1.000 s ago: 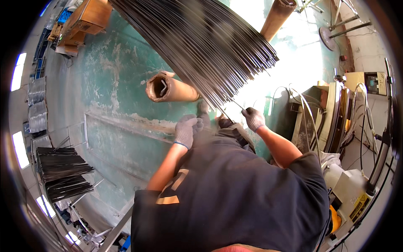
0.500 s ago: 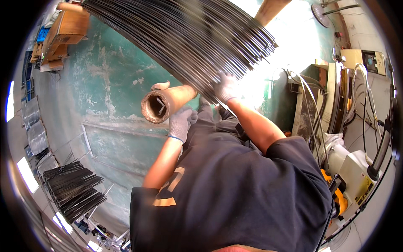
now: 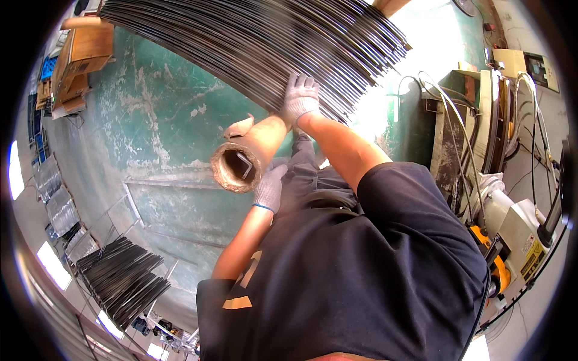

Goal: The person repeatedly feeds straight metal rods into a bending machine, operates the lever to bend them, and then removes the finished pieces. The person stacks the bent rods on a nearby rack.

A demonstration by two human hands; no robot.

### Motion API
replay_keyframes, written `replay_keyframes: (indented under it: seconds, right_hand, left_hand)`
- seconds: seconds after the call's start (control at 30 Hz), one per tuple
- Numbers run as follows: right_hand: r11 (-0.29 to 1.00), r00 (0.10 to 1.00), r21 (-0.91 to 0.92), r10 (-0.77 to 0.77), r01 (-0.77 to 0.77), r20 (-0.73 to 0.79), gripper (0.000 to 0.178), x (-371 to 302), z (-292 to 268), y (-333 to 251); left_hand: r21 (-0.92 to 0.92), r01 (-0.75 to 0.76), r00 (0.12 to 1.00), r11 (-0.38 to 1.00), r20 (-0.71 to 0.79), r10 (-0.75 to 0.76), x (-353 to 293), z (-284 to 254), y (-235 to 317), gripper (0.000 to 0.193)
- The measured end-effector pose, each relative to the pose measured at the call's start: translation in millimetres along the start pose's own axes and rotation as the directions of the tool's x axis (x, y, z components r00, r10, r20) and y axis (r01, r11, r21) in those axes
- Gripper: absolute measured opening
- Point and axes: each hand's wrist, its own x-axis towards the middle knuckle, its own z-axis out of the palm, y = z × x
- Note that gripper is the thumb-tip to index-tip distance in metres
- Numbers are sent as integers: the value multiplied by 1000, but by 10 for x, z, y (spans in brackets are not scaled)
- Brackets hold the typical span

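My right hand (image 3: 301, 99), in a pale knitted glove, lies open on the near edge of a wide layer of long, thin dark rods (image 3: 265, 48). Its fingers stretch out over them. Below the rods stands a thick brown roll or tube (image 3: 262, 144), its ragged round end toward me, a bent metal piece (image 3: 245, 162) showing inside its hollow. A loose flap sticks up from the tube's left side. My left hand (image 3: 271, 186), also gloved, hangs low beside the tube's end, close to my thigh. Its fingers look loosely extended, partly in shadow, with nothing visible in them.
Another stack of dark rods (image 3: 123, 280) rests on a frame at the lower left. Cardboard boxes (image 3: 90, 51) stand at the upper left. To the right is a machine (image 3: 494, 120) with hoses and cables. The green floor (image 3: 168, 114) is worn and scuffed.
My right hand has moved left along the rods' edge and now lies flatter. My left hand has dropped back slightly toward my body. The view has shifted a little.
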Motion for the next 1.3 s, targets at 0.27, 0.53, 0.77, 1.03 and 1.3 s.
replay_keyframes:
  seconds: [0.27,0.53,0.77,1.03,1.3]
  right_hand:
    - [986,983,-111,-108,126,148,30,-22,30,19]
    - [997,921,-15,-58,69,386,26,81,-389,-12]
    - [997,986,77,-22,10,167,27,-84,-37,67]
    - [988,878,139,-125,67,462,33,223,-389,256]
    - [483,720,732,-260,-480,644,35,159,-799,643]
  left_hand:
    - [-41,-9,1000,999,-1,9,155,-172,20,33]
    - [-75,-8,999,997,33,11,61,-176,-36,38]
    - [-35,-23,1000,999,-10,23,-96,-97,129,33]
    - [-75,-62,997,995,-48,58,-114,-139,40,29]
    - [27,-91,992,995,90,89,-75,-7,-101,29]
